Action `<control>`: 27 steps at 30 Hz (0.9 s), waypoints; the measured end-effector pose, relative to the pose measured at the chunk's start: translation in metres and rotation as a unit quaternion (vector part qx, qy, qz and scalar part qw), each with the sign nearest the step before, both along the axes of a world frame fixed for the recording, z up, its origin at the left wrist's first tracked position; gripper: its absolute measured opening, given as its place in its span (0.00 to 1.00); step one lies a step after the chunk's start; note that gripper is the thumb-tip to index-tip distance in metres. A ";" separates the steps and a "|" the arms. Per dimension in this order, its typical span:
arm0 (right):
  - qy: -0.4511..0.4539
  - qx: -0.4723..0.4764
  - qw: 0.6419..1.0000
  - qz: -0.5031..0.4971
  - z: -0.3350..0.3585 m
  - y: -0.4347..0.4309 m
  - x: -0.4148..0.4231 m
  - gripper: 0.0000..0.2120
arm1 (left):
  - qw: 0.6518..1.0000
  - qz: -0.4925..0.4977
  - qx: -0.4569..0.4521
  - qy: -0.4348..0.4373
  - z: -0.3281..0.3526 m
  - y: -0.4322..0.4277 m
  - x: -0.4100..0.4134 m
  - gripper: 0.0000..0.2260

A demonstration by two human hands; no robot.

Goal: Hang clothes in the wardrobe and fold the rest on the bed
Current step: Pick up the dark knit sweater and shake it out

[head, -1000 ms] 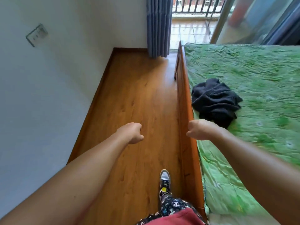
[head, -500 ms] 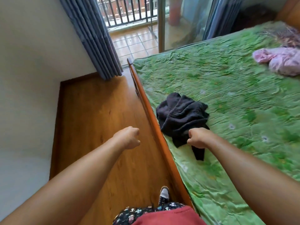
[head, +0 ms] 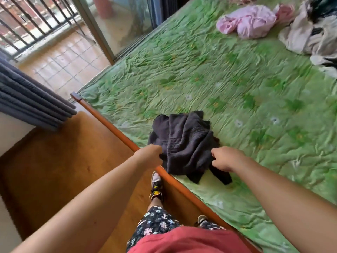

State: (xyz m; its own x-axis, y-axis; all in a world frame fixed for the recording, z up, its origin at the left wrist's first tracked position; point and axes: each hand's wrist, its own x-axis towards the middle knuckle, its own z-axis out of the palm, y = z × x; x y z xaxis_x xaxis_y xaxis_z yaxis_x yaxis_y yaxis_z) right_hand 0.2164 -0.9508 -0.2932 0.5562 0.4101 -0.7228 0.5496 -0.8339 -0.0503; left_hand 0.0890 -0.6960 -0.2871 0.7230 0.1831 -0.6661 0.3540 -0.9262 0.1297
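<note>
Two fists, left hand (head: 150, 154), right hand (head: 225, 158), at black garment (head: 184, 141), grip unclear, lengthwise across bed (head: 237, 88)

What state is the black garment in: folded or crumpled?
Crumpled: the black garment lies bunched in uneven ridges on the green bedsheet.

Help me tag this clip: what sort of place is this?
Probably a home bedroom: a bed with a green cover, loose clothes on it such as a dark garment and a pink garment, and a curtain beside a balcony door.
</note>
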 end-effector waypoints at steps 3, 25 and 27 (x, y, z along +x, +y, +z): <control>0.021 0.000 1.000 -0.023 -0.027 0.048 -0.003 0.15 | 0.998 -0.060 -0.010 0.033 -0.035 0.044 0.039 0.13; -0.043 0.063 0.971 -0.225 -0.199 0.185 -0.036 0.11 | 0.953 -0.250 -0.053 0.165 -0.232 0.114 0.107 0.25; -0.017 0.129 0.933 -0.336 -0.184 0.173 -0.029 0.08 | 0.956 -0.233 -0.066 0.167 -0.223 0.109 0.108 0.28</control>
